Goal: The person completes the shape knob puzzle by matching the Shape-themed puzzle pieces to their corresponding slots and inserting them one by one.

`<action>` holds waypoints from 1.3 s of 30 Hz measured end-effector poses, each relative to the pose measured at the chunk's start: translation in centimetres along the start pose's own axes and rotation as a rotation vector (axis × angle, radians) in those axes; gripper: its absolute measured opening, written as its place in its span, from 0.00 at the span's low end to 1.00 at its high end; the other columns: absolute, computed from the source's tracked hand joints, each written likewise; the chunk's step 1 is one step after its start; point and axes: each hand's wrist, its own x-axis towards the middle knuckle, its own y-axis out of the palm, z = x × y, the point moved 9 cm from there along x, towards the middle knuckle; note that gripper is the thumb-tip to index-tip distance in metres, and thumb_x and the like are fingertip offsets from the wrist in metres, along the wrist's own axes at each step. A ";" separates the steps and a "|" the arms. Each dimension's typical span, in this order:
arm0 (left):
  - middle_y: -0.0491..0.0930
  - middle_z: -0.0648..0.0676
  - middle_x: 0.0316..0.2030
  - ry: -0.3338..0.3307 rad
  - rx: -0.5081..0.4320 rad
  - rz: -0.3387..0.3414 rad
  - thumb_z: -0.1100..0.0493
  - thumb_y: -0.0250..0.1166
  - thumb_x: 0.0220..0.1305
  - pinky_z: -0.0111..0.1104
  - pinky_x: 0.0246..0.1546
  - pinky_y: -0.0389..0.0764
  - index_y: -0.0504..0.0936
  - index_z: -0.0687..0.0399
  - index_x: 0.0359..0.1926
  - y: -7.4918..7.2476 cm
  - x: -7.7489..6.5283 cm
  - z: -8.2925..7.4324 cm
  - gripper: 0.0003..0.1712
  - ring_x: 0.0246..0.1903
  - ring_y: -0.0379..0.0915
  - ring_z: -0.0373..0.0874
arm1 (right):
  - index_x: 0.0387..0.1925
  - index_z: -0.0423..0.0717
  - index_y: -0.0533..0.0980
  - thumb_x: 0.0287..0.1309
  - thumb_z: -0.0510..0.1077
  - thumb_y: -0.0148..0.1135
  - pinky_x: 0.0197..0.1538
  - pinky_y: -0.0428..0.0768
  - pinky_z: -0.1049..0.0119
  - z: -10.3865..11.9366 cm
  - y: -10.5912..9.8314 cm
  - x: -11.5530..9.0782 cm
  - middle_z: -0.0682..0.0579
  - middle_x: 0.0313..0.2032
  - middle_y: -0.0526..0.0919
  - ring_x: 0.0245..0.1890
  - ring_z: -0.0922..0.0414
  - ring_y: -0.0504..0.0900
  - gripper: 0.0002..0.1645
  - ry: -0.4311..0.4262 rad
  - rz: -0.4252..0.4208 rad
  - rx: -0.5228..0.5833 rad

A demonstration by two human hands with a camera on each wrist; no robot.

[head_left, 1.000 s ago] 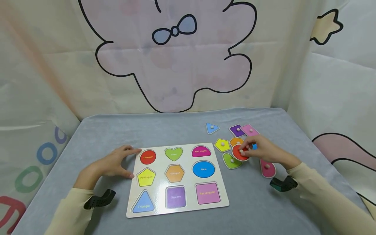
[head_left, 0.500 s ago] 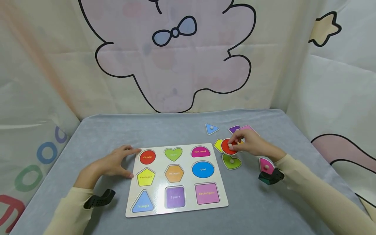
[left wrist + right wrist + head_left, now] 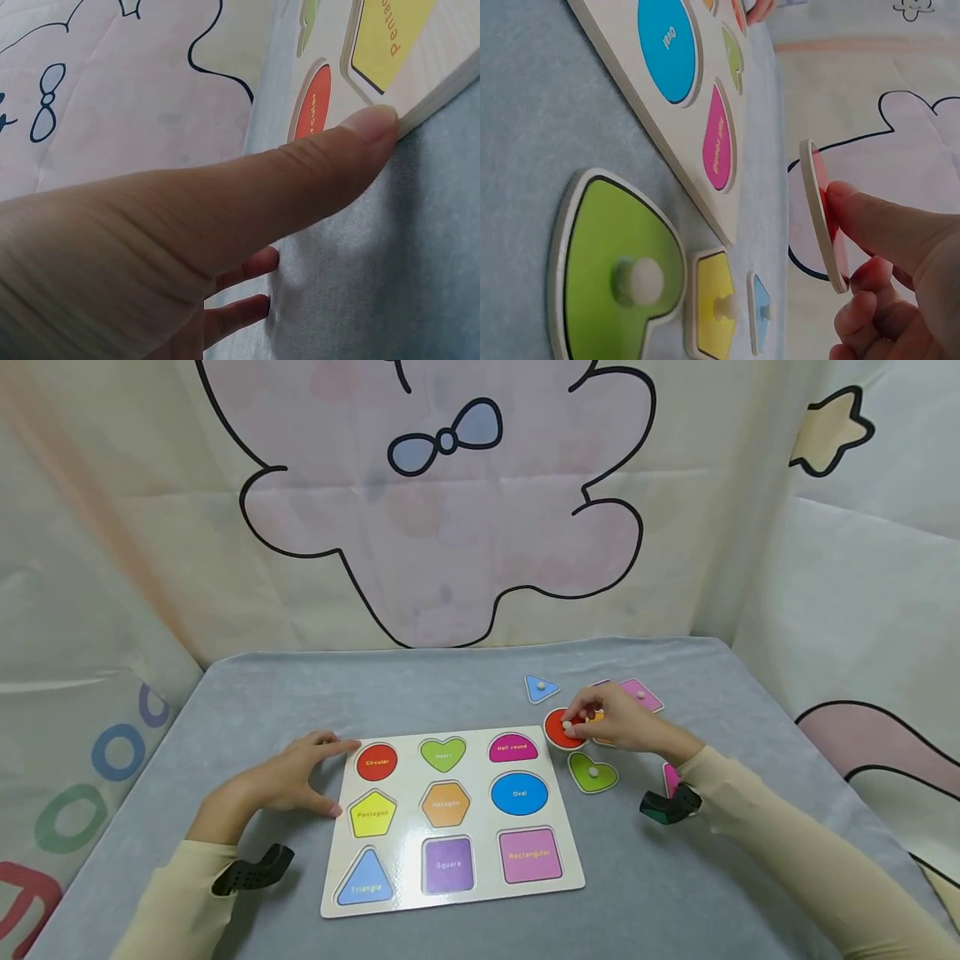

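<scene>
Lifted off the table in the right wrist view is a red circle puzzle piece (image 3: 826, 217). My right hand (image 3: 617, 718) pinches its small knob between thumb and fingers, just off the board's far right corner in the head view. The shape puzzle board (image 3: 408, 839) lies flat, its printed recesses showing, among them Circular, Heart and Oval. Beside its left edge rests my left hand (image 3: 296, 779), fingers spread, with the thumb (image 3: 371, 124) touching the edge and the index fingertip at the far left corner.
Right of the board lie a green heart piece (image 3: 591, 775), a yellow pentagon piece (image 3: 714, 300), an orange hexagon piece (image 3: 602, 741) and a pink rectangle piece (image 3: 643, 695). A blue triangle piece (image 3: 540, 688) lies farther back. The right sleeve partly covers a magenta piece (image 3: 670, 777).
My right hand has carried the red circle piece leftward from over the loose pieces to near the board's far right corner. The left hand has stayed in place.
</scene>
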 end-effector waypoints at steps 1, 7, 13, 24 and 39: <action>0.60 0.71 0.70 0.001 0.002 -0.002 0.43 0.84 0.41 0.70 0.60 0.69 0.68 0.46 0.74 -0.1 0.0 0.0 0.58 0.67 0.57 0.72 | 0.33 0.44 0.86 0.56 0.38 0.74 0.38 0.74 0.67 -0.1 0.1 0.1 0.53 0.29 0.82 0.34 0.57 0.74 0.03 0.003 0.000 0.002; 0.60 0.71 0.70 0.001 0.000 0.000 0.44 0.84 0.41 0.70 0.61 0.69 0.68 0.46 0.74 0.3 0.1 0.0 0.58 0.67 0.57 0.71 | 0.32 0.44 0.85 0.55 0.37 0.74 0.35 0.75 0.67 -0.1 0.7 0.3 0.53 0.27 0.78 0.32 0.58 0.74 0.03 -0.010 0.004 0.032; 0.60 0.71 0.70 0.019 -0.009 -0.004 0.45 0.84 0.42 0.70 0.61 0.69 0.68 0.47 0.73 0.6 0.3 -0.3 0.57 0.67 0.58 0.71 | 0.33 0.45 0.85 0.56 0.38 0.74 0.37 0.75 0.67 0.2 1.0 0.6 0.54 0.27 0.78 0.34 0.56 0.74 0.03 -0.001 -0.002 0.019; 0.58 0.73 0.71 -0.007 0.021 -0.009 0.43 0.83 0.41 0.72 0.60 0.68 0.67 0.46 0.74 -0.6 0.0 0.1 0.58 0.68 0.56 0.74 | 0.37 0.43 0.86 0.58 0.41 0.73 0.40 0.76 0.64 1.9 1.5 2.5 0.48 0.34 0.84 0.41 0.52 0.74 0.07 0.003 0.009 0.028; 0.60 0.72 0.70 0.021 0.000 0.002 0.43 0.84 0.41 0.71 0.61 0.68 0.67 0.47 0.74 0.1 0.2 0.2 0.58 0.67 0.57 0.73 | 0.36 0.44 0.86 0.58 0.42 0.73 0.41 0.74 0.65 3.4 4.3 5.0 0.53 0.28 0.77 0.36 0.55 0.73 0.06 -0.018 0.045 0.022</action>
